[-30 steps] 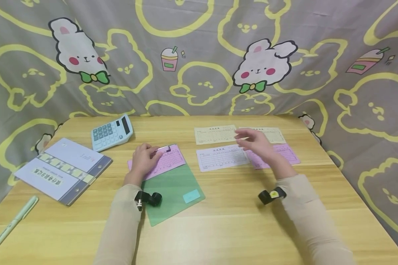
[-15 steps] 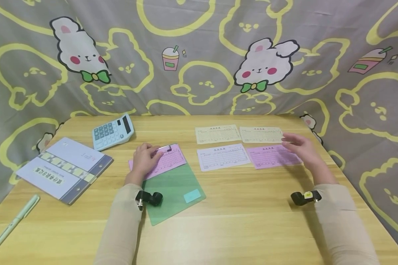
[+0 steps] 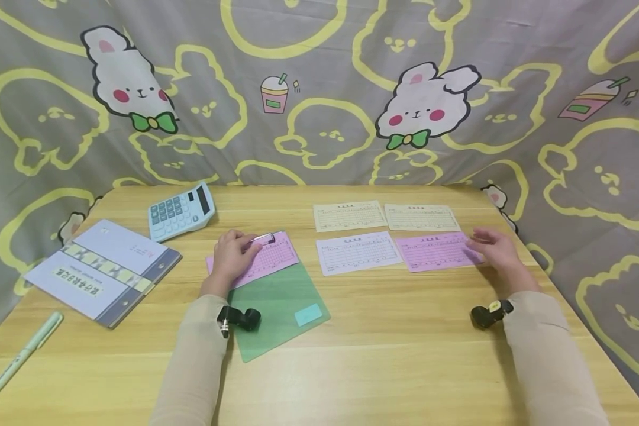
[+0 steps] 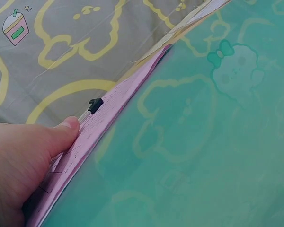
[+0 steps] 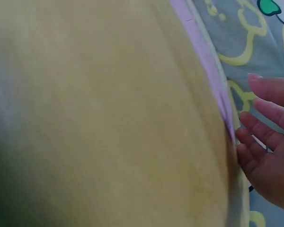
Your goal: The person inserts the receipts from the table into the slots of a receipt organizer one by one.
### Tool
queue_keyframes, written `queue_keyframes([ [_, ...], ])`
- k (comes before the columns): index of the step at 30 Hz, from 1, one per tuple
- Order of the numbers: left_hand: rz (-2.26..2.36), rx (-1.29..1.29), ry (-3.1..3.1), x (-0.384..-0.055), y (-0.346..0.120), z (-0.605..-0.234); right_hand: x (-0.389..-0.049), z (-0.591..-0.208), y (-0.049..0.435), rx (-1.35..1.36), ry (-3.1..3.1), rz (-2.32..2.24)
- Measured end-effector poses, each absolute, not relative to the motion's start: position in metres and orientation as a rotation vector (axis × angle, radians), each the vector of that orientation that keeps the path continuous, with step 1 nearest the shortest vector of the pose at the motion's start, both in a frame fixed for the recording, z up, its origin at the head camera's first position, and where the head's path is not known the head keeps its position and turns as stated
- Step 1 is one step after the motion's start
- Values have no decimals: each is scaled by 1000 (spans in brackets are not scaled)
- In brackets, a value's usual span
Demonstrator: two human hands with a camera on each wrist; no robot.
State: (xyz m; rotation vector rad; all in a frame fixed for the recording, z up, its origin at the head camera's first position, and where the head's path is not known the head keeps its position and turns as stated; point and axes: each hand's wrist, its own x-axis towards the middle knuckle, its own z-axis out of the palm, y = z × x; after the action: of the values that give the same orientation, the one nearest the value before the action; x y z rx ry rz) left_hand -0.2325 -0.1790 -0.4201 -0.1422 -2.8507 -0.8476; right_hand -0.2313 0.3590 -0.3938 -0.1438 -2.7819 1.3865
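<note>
In the head view my left hand (image 3: 233, 260) lies over the top of a green clipboard (image 3: 282, 319), fingers curled at its metal clip (image 3: 263, 239). Under it is a pink ruled form (image 3: 274, 257). The left wrist view shows my thumb on this form, beside the clip's black end (image 4: 95, 105). My right hand (image 3: 495, 251) is at the right end of another pink form (image 3: 439, 251), its fingers loosely bent and slightly spread. In the right wrist view the right hand's fingertips (image 5: 241, 134) are by the pink form's edge (image 5: 203, 56); whether they touch it is unclear.
A white form (image 3: 358, 253) lies left of the right-hand pink one, with two cream forms (image 3: 348, 216) (image 3: 422, 218) behind them. A blue calculator (image 3: 181, 212), a lilac notebook (image 3: 103, 272) and a pale green pen (image 3: 21, 361) lie at left. A patterned curtain (image 3: 309, 71) borders the table.
My right hand has moved right from above the forms' middle to the pink form's right end, then lowered towards it. The left hand has stayed at the clipboard.
</note>
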Motion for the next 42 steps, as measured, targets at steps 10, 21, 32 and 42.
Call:
queue_keyframes([
  [10, -858, -144, -2840, -232, -179, -420, -238, -405, 357, -145, -2833, 1388],
  [21, -889, -117, -2870, -233, -177, -419, -237, -408, 353, -146, -2876, 1254],
  [32, -886, -109, -2871, -233, -177, -417, -239, -408, 353, -196, -2895, 1237],
  [42, -884, -117, -2871, -231, -177, -418, -233, -403, 349, -98, -2926, 983],
])
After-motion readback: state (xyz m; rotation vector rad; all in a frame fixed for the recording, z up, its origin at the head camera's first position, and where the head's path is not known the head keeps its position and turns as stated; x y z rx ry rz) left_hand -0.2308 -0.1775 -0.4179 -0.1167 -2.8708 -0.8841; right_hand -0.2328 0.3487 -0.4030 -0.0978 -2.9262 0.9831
